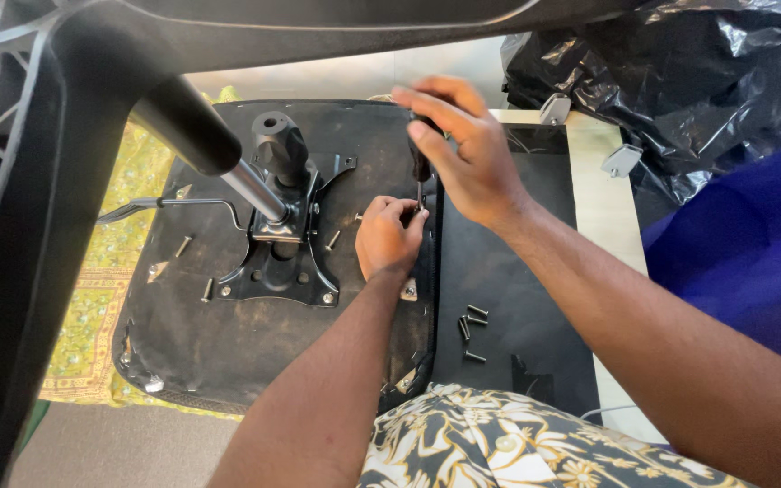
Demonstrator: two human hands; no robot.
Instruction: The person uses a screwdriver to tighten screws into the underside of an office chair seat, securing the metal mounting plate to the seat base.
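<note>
An upturned black chair seat (pixel 201 334) lies in front of me with a black metal tilt mechanism (pixel 284 244) bolted to its underside. My right hand (pixel 462 154) grips a screwdriver (pixel 420 167) upright, tip down at the seat's right edge. My left hand (pixel 388 237) rests on the seat just below the tip, fingers pinched around what seems to be a small screw; the screw itself is hidden. Loose bolts (pixel 184 245) lie on the seat left of the mechanism.
Several loose bolts (pixel 472 325) lie on a black mat (pixel 499 271) to the right. A black chair back and armrest (pixel 38 181) looms at left. Black plastic wrap (pixel 679 81) sits at the back right, two grey brackets (pixel 621 161) beside it. Yellow cloth (pixel 92 307) underlies the seat.
</note>
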